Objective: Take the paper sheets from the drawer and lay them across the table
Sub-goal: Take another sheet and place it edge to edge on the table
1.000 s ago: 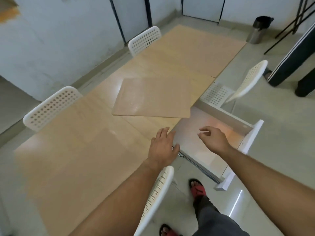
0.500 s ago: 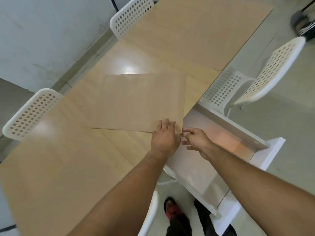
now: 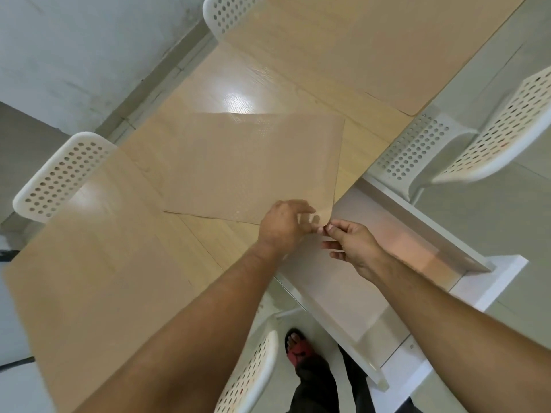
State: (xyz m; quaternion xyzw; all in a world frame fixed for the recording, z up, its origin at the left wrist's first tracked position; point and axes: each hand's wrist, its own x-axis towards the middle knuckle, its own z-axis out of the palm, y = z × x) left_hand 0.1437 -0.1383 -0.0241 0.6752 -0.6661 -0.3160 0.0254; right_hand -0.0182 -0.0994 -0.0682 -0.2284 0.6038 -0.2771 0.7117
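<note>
A long table [image 3: 238, 84] with a pale wood-grain top is stretching away from the camera, its glossy surface throwing back a bright patch of light near the middle. Three tan paper sheets are lying on it: a far sheet [image 3: 372, 46] covering the far end with a rounded corner near the right edge, a near sheet [image 3: 89, 263] spread flat across the near left part, and a middle sheet [image 3: 253, 165] sitting skewed between them, rectangular, matte and faintly dotted with a fine pattern. The left hand [image 3: 281, 226] is resting palm down on the near right corner of the middle sheet, fingers spread and pressing it flat. The right hand [image 3: 350, 242] is pinching with thumb and forefinger right at that same corner, though blur is making it hard to tell whether paper is actually caught between the fingertips. Just right of the hands, a white drawer [image 3: 417, 222] is standing pulled out from the table's side, its smooth walls boxy and its floor glossy with a pinkish reflection; I cannot tell if any sheet is lying inside. White perforated plastic chairs are ringing the table: one at the left [image 3: 59, 177], one at the far end [image 3: 226, 13], one at the right [image 3: 477, 138], and one near the person's legs [image 3: 253, 377]. A foot in a red sandal [image 3: 298, 347] is standing on the grey floor.
</note>
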